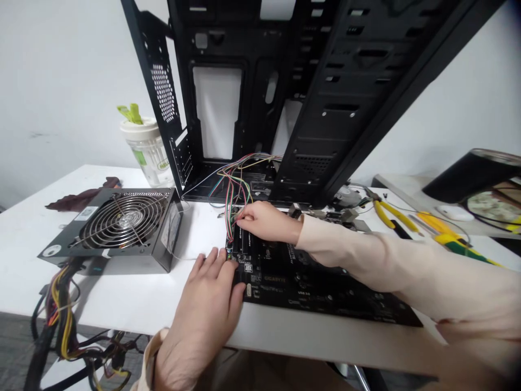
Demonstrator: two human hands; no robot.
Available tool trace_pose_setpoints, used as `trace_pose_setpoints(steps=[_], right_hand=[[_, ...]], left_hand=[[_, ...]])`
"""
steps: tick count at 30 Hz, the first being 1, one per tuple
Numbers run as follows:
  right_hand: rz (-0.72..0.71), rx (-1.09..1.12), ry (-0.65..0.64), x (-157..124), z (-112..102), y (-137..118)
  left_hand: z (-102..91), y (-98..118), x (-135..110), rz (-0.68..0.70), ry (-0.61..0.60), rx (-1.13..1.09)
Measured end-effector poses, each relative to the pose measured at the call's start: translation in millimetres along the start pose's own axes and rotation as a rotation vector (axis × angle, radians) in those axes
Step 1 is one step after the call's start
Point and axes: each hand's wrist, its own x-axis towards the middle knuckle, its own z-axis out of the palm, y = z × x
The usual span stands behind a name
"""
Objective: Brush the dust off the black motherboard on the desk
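Observation:
A black motherboard (309, 298) lies flat along the table's front edge, partly covered by my right forearm. My left hand (207, 304) rests on its left corner, fingers stretched out and nothing gripped. At the board's left edge, my right hand (266, 220) is closed in a pinch on a thin cable; the tip between the fingers is hidden. Several coloured front-panel cables (230, 203) run from the case down to the board's left edge, beside my right fingers. The open black computer case (317, 136) stands upright right behind the board.
A power supply (122, 222) sits at the left, its cable bundle (65, 309) hanging off the front edge. Behind it are a lidded cup (148, 152) and a dark leaf-like piece (81, 198). Yellow-handled pliers (394, 217) and a green-yellow screwdriver (459, 244) lie right.

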Motion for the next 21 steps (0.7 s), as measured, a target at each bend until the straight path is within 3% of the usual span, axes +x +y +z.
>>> trace_pose_setpoints(steps=[21], right_hand=[[-0.084, 0.100, 0.153, 6.1, 20.2, 6.3]], left_hand=[[-5.1, 0.9, 1.3, -0.016, -0.083, -0.024]])
